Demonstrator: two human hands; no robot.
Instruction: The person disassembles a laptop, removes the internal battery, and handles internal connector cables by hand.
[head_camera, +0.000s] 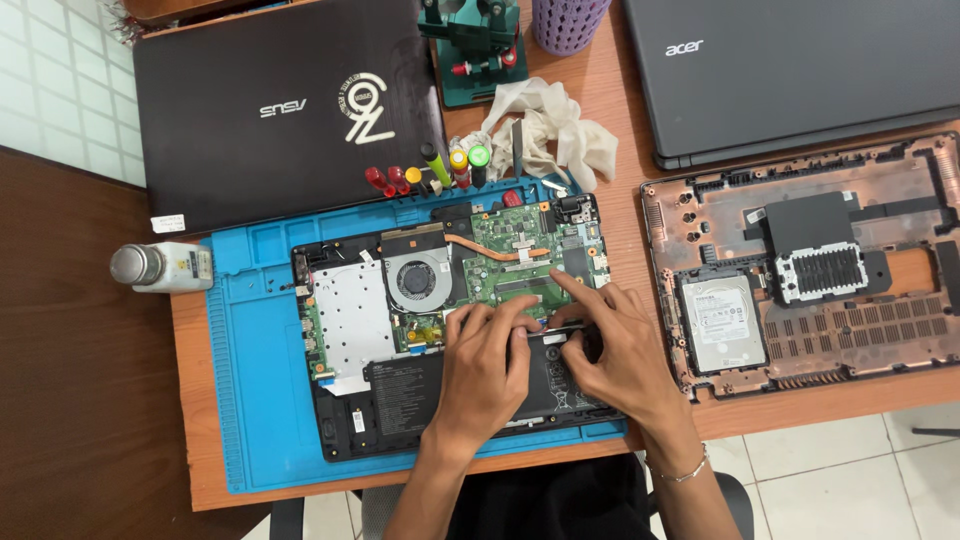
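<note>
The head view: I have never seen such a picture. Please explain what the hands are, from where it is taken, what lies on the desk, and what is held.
One camera, worn on a person's head, looks down at that person's own two bare hands. The left hand and right hand rest on an opened laptop, near the seam between its green board and black battery. It lies on a blue mat on a wooden desk. The fingers press on small parts there; whether they grip anything is hidden.

Around it lie two closed laptops, a detached bottom cover to the right, screwdrivers standing above the mat, a white cloth, and a small bottle to the left.
</note>
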